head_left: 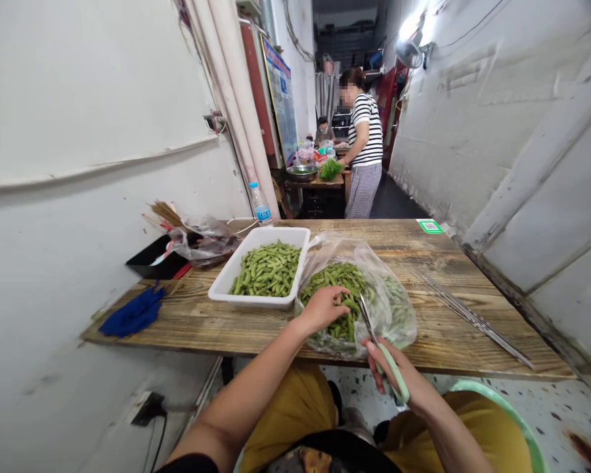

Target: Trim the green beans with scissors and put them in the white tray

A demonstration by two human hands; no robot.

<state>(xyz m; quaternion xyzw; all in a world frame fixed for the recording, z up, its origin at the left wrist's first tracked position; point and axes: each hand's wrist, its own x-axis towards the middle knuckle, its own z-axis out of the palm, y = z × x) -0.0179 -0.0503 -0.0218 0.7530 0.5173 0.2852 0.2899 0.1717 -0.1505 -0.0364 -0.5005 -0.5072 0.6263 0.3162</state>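
Observation:
My left hand (324, 307) reaches into a clear plastic bag (389, 309) of green edamame pods (335, 282) on the wooden table (438, 328); its fingers curl down onto the pods, pinching at one. My right hand (398, 378) hovers at the table's near edge, closed round the pale green handles of a pair of scissors (381, 351) whose blades point up toward the bag. To the left of the bag stands a white rectangular tray (226, 279) filled with more pods.
A blue cloth (134, 314), a black tray (152, 259) and a bag of skewers (201, 240) lie at the left. Metal skewers (473, 318) lie on the right. A water bottle (260, 203) stands behind. A green basin (517, 420) sits by my knee. A person in a striped top (364, 148) works farther back.

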